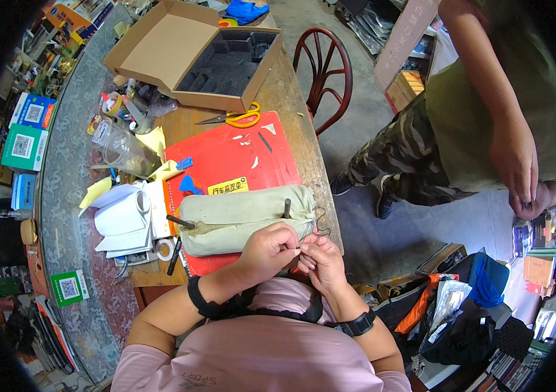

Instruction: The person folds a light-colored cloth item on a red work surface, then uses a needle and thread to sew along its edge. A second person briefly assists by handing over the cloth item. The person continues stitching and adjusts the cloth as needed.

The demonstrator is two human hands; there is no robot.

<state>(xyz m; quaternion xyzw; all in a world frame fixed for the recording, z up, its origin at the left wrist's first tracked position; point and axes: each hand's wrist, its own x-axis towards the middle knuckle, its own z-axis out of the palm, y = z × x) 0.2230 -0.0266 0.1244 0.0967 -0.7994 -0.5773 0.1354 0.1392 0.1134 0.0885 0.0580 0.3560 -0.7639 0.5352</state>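
Observation:
A pale green, fabric-covered padded roll [245, 204] lies across the table in front of me. Dark rods [287, 208] stick up out of it near both ends, and its cover looks gathered at the right end. Loose dark cord [321, 223] curls there. My left hand [269, 251] is closed in a pinch at the roll's near right edge. Close against it, my right hand [323, 262] is pinched too, fingertips meeting the left ones. What they hold is too small to make out.
Under the roll lies a red board [261, 153]. Beyond it are yellow-handled scissors [244, 116] and an open cardboard box [229, 68] with black foam. Papers [121, 219] and a tape roll [165, 249] sit left. A chair [323, 78] and another person [480, 124] stand right.

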